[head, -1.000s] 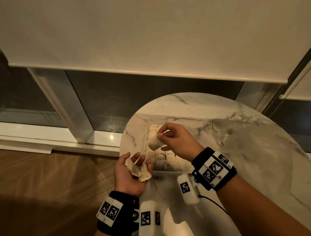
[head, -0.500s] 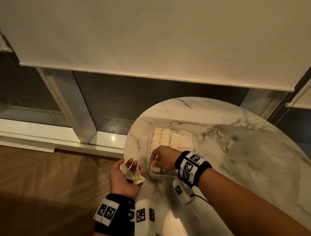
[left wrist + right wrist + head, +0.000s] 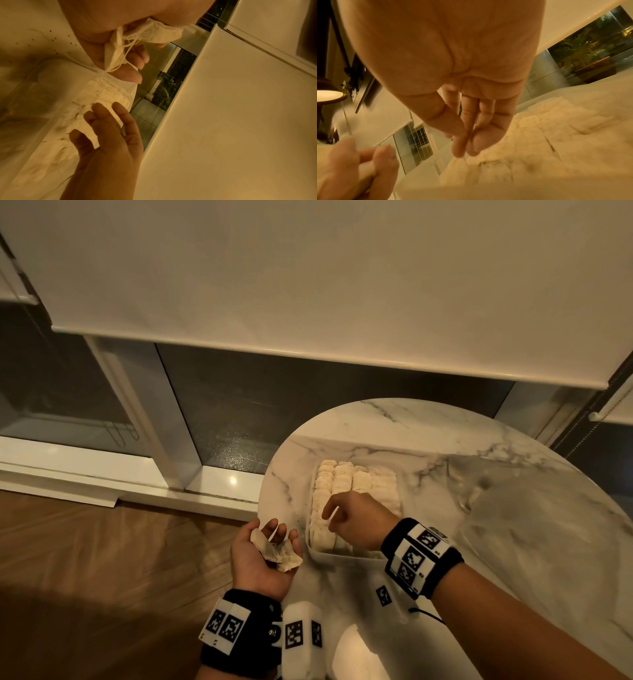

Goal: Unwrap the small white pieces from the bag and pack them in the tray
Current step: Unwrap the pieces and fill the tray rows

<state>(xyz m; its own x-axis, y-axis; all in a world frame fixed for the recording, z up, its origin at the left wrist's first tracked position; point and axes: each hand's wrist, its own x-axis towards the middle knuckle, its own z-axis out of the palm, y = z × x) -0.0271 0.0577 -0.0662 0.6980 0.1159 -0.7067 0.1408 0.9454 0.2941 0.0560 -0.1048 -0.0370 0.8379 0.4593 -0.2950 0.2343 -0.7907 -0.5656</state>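
Note:
A clear tray [image 3: 329, 554] on the marble table holds rows of white pieces [image 3: 356, 484]. My right hand [image 3: 330, 517] hovers over the tray's near left part with its fingers relaxed and nothing in them. In the right wrist view its fingertips [image 3: 458, 150] point down just above the pieces [image 3: 556, 128]. My left hand [image 3: 274, 534] is palm up beside the tray's left edge, off the table rim. It grips crumpled empty wrappers [image 3: 279, 551] with loose strings. The left wrist view shows those wrappers [image 3: 154, 33] under curled fingers [image 3: 137, 60].
The round marble table [image 3: 445, 433] stands by a window with a lowered blind [image 3: 308, 285]. A limp translucent bag [image 3: 507, 508] lies right of the tray. Wood floor [image 3: 102, 577] lies beyond the table's left edge, under my left hand.
My right hand carried a white piece down into the near end of the tray, let it go, and now hovers above it. My left hand kept the wrappers.

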